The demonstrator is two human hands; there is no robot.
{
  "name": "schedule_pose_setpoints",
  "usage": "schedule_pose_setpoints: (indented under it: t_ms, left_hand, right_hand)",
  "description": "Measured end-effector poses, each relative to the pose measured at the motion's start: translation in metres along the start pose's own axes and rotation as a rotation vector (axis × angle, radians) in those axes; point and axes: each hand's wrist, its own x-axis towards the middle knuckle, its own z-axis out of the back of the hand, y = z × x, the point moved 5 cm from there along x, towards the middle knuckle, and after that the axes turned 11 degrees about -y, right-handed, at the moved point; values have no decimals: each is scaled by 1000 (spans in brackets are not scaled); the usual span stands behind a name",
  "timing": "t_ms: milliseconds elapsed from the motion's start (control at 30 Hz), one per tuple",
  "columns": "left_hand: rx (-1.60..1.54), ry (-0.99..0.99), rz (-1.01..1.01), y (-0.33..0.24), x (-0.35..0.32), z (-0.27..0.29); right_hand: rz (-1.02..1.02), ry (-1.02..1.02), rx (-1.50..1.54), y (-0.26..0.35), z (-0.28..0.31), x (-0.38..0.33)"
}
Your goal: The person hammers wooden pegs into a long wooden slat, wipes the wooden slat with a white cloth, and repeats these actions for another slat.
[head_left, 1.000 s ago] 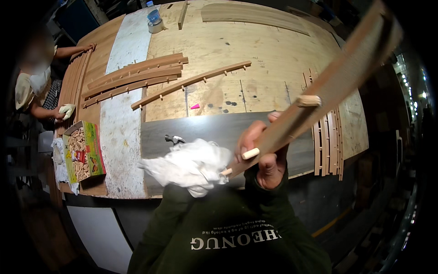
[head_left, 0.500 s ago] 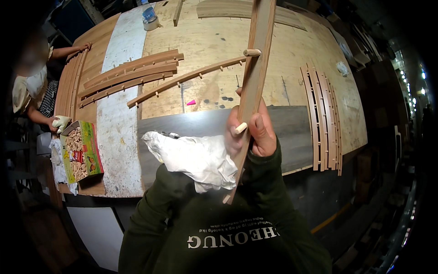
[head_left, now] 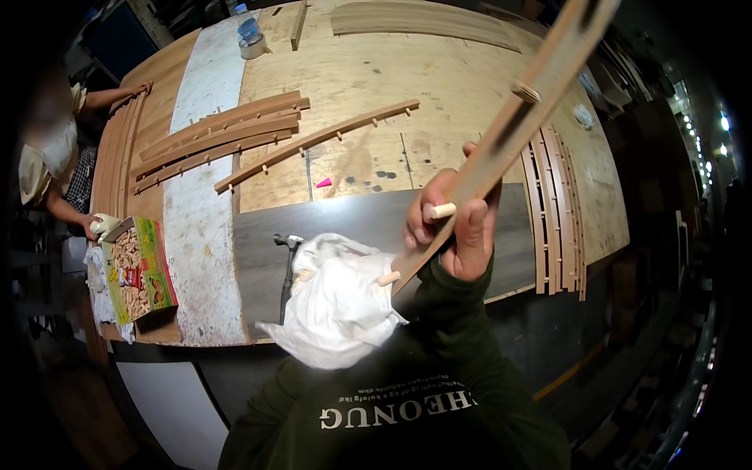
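A long wooden strip [head_left: 489, 168] with short dowel pegs [head_left: 443, 211] standing out of it slants up to the right, lifted off the table. My right hand [head_left: 471, 239] is closed round its lower part, thumb on the near side and fingers wrapping the other. A crumpled white cloth [head_left: 345, 301] bunches against the strip's lower end. My left hand is hidden by this cloth, which it holds. Beside the cloth a hammer [head_left: 288, 266] with a dark handle lies on the grey board [head_left: 509, 235].
More pegged strips lie at left [head_left: 223, 129], with a single pegged strip [head_left: 313, 146] and a curved stack [head_left: 558, 211] at right. A box of dowels [head_left: 129, 262] stands near a co-worker's hand [head_left: 95, 225]. A bottle [head_left: 249, 30] and tape roll [head_left: 252, 49] sit at the back.
The strip's upper end has swung right and its lower end has risen. The cloth has shifted downward and bunched, uncovering the hammer. My right hand still grips the strip.
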Motion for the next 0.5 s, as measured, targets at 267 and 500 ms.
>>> schedule_pose_setpoints:
  t_ms: [267,500]
  left_hand:
    - [56,28,4,-19,-2,7]
    - [71,33,-131,-22,4,5]
  right_hand:
    - [157,15,-53,11,-3,-8]
    - [171,-50,1,20,-4,-25]
